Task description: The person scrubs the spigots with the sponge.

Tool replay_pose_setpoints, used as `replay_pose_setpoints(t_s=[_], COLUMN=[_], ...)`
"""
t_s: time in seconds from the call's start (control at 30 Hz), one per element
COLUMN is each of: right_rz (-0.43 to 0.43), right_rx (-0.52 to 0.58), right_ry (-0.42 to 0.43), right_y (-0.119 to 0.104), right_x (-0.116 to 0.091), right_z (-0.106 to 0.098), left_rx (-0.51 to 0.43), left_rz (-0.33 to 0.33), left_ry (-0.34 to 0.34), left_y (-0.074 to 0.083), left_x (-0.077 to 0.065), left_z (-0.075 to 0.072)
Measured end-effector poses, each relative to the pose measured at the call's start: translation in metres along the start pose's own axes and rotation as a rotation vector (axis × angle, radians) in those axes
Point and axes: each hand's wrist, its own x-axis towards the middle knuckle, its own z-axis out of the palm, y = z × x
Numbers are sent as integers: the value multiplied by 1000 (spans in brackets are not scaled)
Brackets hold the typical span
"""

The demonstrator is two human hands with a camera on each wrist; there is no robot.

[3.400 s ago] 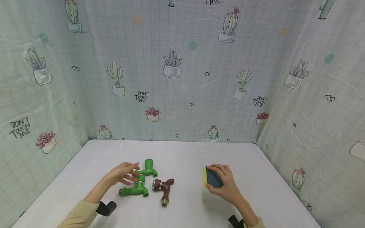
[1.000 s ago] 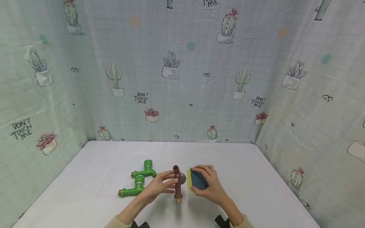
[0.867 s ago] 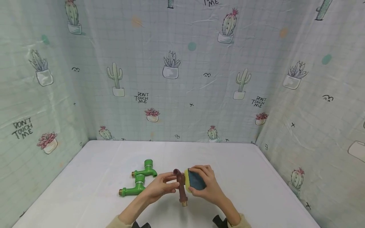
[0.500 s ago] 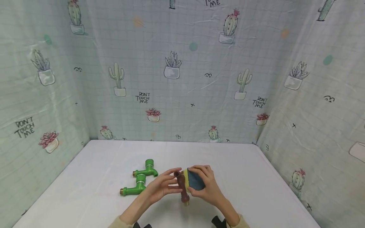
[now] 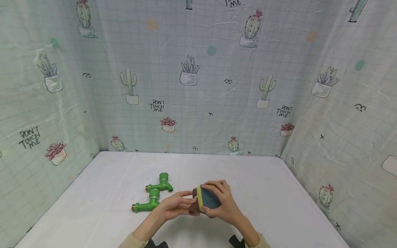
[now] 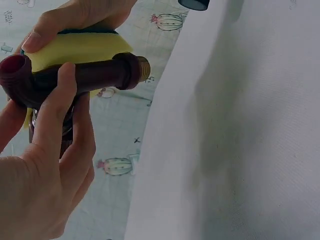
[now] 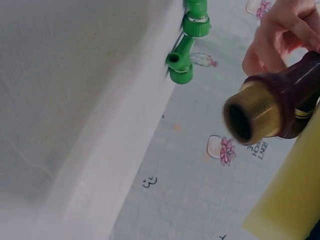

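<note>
Maroon brass-ended tap (image 6: 105, 75) seems mid-scrub, your left hand (image 5: 175, 206) gripping it, right hand (image 5: 224, 204) pinching yellow-blue sponge (image 5: 210, 198), green-plastic taps (image 5: 150, 205) untouched at ten o'clock.

Green taps (image 5: 148, 206): I count 2, lower left of centre
Maroon tap (image 6: 100, 75): 1, lower centre in head view
Sponge (image 5: 211, 198): 1, same spot
Left hand (image 5: 176, 206), right hand (image 5: 227, 206): I get 2
Black wrist pieces (image 5: 237, 241): 2, bottom edge

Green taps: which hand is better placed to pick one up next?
Probably the left hand: it is nearer both green taps, though it would first need to set down the brown tap. The right hand is farther off and grips the sponge.
</note>
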Motion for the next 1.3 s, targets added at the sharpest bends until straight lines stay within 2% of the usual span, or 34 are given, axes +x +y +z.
replay_pose_setpoints(t_s=[0.17,0.3,0.4,0.63,0.97,1.3], right_rz=[-26,-58,-79,-72,-45,-10], right_rx=[-10,-18,-26,-21,-32,-74], right_ry=[10,15,4,-23,-51,25], right_y=[-1,-2,-4,-11,-16,-12], right_x=[2,3,3,0,-4,1], right_z=[-3,-4,-3,0,1,0], left_rx=[66,86,45,-22,-34,15], left_rz=[-51,-49,-31,47,163,185], left_ry=[19,27,25,99,179,187], left_y=[2,3,2,-1,-3,0], left_x=[1,1,2,6,7,5], left_z=[0,1,2,7,8,9])
